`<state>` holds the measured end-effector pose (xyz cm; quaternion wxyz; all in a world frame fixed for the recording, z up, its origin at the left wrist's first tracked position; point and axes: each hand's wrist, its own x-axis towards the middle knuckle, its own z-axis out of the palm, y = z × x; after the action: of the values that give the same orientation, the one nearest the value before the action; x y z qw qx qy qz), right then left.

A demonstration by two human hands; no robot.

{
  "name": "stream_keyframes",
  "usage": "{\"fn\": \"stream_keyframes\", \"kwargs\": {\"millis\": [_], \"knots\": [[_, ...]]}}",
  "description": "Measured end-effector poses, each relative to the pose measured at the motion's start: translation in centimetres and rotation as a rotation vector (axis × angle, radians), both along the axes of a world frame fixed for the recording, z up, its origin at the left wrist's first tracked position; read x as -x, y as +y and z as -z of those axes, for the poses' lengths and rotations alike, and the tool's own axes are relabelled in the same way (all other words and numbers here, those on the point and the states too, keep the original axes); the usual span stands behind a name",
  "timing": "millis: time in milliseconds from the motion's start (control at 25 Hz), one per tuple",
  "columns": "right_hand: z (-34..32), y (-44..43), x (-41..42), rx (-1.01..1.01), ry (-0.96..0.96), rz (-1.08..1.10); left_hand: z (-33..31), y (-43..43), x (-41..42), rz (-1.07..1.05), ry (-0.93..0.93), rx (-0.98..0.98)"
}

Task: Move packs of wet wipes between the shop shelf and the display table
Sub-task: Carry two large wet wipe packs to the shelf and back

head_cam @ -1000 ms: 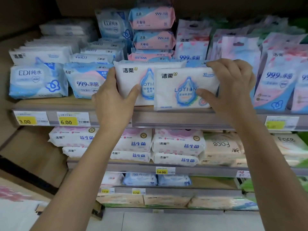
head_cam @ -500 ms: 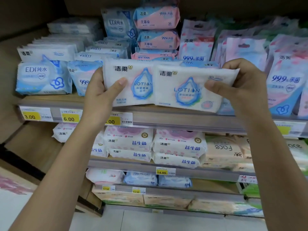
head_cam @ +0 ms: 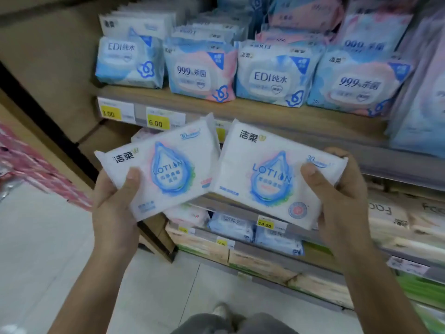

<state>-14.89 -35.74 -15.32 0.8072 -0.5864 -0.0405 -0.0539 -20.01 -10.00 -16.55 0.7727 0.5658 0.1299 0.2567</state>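
Off the shelf (head_cam: 265, 112) now: left hand (head_cam: 113, 206) round left pack (head_cam: 166, 169), right hand (head_cam: 342, 198) round right pack (head_cam: 267, 179), thumbs atop

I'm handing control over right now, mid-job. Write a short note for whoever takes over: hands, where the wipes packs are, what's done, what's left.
Left hand: grips the first LOTION pack, thumb on its front.
Right hand: grips the second LOTION pack, thumb on its front.
Where: both packs are held side by side in the air, in front of and below the upper shelf.
Done: the two packs are off the shelf and in hand.
Left, most likely: carry them to the display table, which is not in view, and set them down.
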Motion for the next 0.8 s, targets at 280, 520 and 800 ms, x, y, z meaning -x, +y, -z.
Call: {"fn": "stream_keyframes", "kwargs": {"millis": [280,520,800], "knots": [[7.9,1.5,2.7,0.267,0.341,-0.373,10.5,-2.7,14.2,-0.376,0.43,-0.022],[12.1,6.9,9.1,0.545,0.286,-0.891,15.1,-10.2,28.0,-0.848,0.582,0.22],[13.1,15.9,25.9,0.751,-0.007,-1.482,15.8,-17.5,45.4,-1.476,0.577,0.425]]}}
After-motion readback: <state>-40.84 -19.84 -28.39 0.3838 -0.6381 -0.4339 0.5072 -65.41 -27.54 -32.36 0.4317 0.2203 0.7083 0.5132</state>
